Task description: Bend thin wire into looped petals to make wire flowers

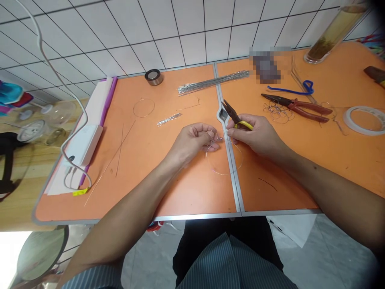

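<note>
Left hand (192, 143): my fingers pinch the wire loop (224, 174) at its twisted end.
Right hand (254, 134): clamped on yellow pliers (244, 125), tips clear of the wire.
Wire loop: over the orange table (141, 188).
Made so far: this, plus a second loop (143, 107) on the table.
Still bundled: straight wires (213, 82).

Legible text: none anywhere in this view.
White plastic box (82, 145): small pale mark near one end, possibly a logo, too faint to read.
Tape roll (364, 120): faint marks around the rim, perhaps print, unreadable.
Yellow cable tag (80, 192): no characters can be made out.
Pixelated patch (266, 66): blurred over, so anything on it is hidden.
</note>
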`<state>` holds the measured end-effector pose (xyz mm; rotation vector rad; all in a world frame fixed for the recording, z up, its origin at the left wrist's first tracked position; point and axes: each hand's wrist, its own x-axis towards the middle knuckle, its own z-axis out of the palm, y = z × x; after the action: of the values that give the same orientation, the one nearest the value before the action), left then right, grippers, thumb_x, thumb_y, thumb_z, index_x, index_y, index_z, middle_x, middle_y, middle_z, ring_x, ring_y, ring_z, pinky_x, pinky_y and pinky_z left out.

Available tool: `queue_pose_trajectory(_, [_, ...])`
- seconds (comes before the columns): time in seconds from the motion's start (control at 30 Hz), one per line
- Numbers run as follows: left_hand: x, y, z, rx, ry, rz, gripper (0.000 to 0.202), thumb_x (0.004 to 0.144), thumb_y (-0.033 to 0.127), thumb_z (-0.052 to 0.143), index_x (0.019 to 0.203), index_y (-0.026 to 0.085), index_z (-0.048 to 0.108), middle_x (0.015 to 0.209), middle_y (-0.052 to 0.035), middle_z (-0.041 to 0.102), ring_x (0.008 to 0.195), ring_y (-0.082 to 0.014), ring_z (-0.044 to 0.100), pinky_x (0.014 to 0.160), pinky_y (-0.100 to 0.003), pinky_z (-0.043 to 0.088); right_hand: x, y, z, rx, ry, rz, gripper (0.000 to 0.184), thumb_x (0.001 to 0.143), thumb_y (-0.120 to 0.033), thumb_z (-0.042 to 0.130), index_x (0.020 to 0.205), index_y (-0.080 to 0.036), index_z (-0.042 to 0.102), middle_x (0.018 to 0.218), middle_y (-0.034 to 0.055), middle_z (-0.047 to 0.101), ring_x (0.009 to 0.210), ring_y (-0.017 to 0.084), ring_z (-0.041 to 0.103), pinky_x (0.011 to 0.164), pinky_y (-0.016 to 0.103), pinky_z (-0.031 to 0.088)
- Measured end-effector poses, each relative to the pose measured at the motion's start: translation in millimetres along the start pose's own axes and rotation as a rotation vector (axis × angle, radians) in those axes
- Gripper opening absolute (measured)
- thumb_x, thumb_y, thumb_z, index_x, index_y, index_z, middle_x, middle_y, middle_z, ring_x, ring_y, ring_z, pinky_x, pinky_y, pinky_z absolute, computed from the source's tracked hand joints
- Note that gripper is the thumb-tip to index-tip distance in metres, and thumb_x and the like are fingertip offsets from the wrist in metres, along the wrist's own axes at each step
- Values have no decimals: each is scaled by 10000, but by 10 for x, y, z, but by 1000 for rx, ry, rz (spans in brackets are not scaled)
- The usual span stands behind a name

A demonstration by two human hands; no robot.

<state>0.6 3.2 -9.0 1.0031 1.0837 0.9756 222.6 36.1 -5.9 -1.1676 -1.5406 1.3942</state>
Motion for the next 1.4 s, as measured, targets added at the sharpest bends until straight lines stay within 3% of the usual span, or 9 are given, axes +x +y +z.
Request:
queue_pose_trajectory(0.13, [13, -32, 17, 7, -3, 19, 75, 953, 199, 800, 946, 136, 759, 952, -99, 833, 770, -185, 811, 774, -322, 642, 13, 39, 14, -16, -63, 6, 137, 868, -267, 866, 897, -223, 739, 778, 1, 664, 704, 149, 609, 655, 294, 499])
queue_pose_trajectory(0.3, [19, -57, 28, -66, -78, 45, 181, 902, 193, 853, 1049, 153, 757, 954, -74, 835, 815, -202, 825, 834, -360, 647, 17, 52, 27, 37, -2, 12, 210, 807, -246, 913, 904, -231, 727, 796, -9, 646, 670, 136, 558, 607, 290, 450])
queue_pose_trajectory(0.57, [-7, -6, 34, 16, -36, 18, 85, 897, 152, 795, 970, 147, 751, 943, -89, 835, 760, -180, 799, 780, -347, 641, 13, 33, 2, -56, -9, 15, 112, 860, -158, 799, 948, -223, 778, 739, -16, 629, 657, 139, 573, 615, 293, 434])
queue_pose_trajectory(0.9, [-42, 39, 60, 65, -36, 12, 142, 949, 277, 817, 902, 148, 782, 984, -108, 843, 808, -171, 795, 793, -312, 653, 8, -21, 37, -25, 30, 19, 133, 873, -89, 758, 924, -212, 757, 714, -24, 627, 629, 132, 578, 639, 290, 491])
queue_pose_trajectory(1.1, [-23, 2, 68, 120, 3, 41, 128, 932, 181, 791, 818, 159, 737, 853, -72, 811, 716, -155, 759, 706, -297, 617, -21, -36, 17, -69, -43, 11, 15, 945, -198, 781, 938, -210, 777, 731, -10, 645, 662, 138, 576, 648, 291, 460])
queue_pose_trajectory(1.23, [-27, 3, 86, 159, -14, 80, 149, 941, 173, 764, 795, 169, 734, 819, -69, 797, 722, -161, 751, 704, -305, 606, -31, -37, -10, -156, -108, -28, 161, 978, -343, 819, 882, -223, 772, 712, -11, 641, 664, 142, 552, 639, 304, 395])
queue_pose_trajectory(1.4, [-34, 4, 103, 157, 1, 91, 148, 938, 159, 758, 793, 167, 728, 831, -79, 801, 715, -157, 744, 705, -306, 600, -25, -35, -3, -207, -85, 9, 237, 973, -325, 809, 783, -222, 711, 680, -4, 624, 639, 146, 525, 607, 310, 347])
